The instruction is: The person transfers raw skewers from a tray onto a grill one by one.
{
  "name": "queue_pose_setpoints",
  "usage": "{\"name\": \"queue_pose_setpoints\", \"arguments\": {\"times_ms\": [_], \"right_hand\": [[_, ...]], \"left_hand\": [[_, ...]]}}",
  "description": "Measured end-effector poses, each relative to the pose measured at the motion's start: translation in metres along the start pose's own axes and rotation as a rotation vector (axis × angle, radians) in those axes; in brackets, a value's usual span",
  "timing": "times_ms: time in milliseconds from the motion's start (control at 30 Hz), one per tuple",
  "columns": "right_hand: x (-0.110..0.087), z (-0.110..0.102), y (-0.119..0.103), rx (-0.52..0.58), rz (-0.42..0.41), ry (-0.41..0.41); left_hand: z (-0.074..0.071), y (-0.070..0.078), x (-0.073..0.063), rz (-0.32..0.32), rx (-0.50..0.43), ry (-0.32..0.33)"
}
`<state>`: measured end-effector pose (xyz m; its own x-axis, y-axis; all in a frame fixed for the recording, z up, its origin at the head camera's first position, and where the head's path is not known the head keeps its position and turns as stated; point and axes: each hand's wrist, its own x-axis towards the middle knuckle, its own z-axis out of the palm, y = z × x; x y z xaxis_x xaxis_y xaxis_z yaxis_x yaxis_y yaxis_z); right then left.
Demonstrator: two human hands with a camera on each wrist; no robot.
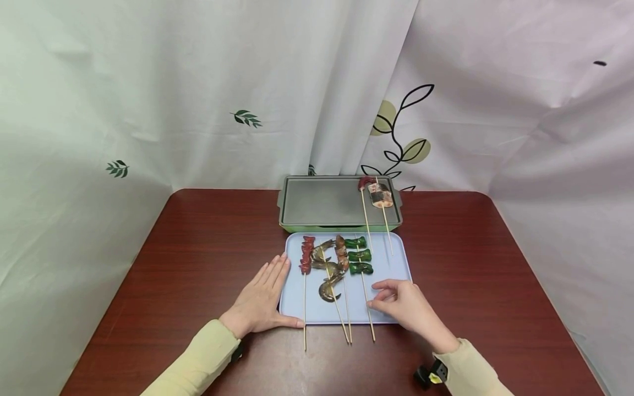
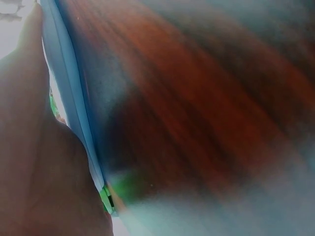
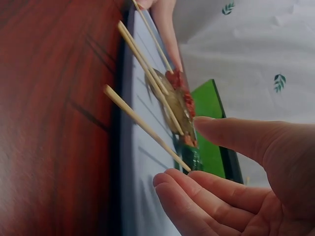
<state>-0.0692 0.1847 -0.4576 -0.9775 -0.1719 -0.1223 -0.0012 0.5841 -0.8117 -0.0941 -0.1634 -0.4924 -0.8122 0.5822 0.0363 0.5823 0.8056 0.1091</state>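
Observation:
My left hand point(image 1: 262, 300) rests with straight fingers along the left edge of a pale blue tray point(image 1: 391, 264); its thumb reaches the stick of a red meat skewer point(image 1: 307, 256). Beside that skewer lie a shrimp skewer point(image 1: 328, 289), a brownish skewer point(image 1: 341, 253) and a green pepper skewer point(image 1: 360, 256), their sticks jutting over the near edge. Over the tray's right side is my right hand point(image 1: 403, 302), close to the green pepper skewer's stick point(image 3: 142, 125). In the right wrist view its thumb and fingers stand apart, with nothing gripped.
Behind the tray stands a green-sided grill pan point(image 1: 322, 201) with a dark flat top. A fish-like skewer point(image 1: 381, 196) and a dark red skewer point(image 1: 365, 182) lie on its right end, sticks pointing toward me. A brown wooden table point(image 1: 213, 236) carries everything; white patterned curtains point(image 1: 198, 82) surround it.

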Motion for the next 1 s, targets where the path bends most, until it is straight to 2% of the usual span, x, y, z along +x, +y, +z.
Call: {"name": "queue_pose_setpoints", "arguments": {"times_ms": [133,300,800,1000], "right_hand": [[-0.002,0.006,0.002,0.029,0.001,-0.019],[-0.004,0.011,0.003,0.051,0.006,-0.037],[-0.008,0.017,0.002,0.033,-0.010,-0.035],[-0.008,0.016,0.003,0.039,0.011,-0.042]], "left_hand": [[-0.002,0.000,0.000,0.000,0.006,-0.011],[0.000,0.000,0.000,0.007,0.002,0.008],[0.002,-0.001,0.000,0.012,-0.009,0.030],[0.005,-0.003,-0.001,0.010,0.003,0.030]]}}
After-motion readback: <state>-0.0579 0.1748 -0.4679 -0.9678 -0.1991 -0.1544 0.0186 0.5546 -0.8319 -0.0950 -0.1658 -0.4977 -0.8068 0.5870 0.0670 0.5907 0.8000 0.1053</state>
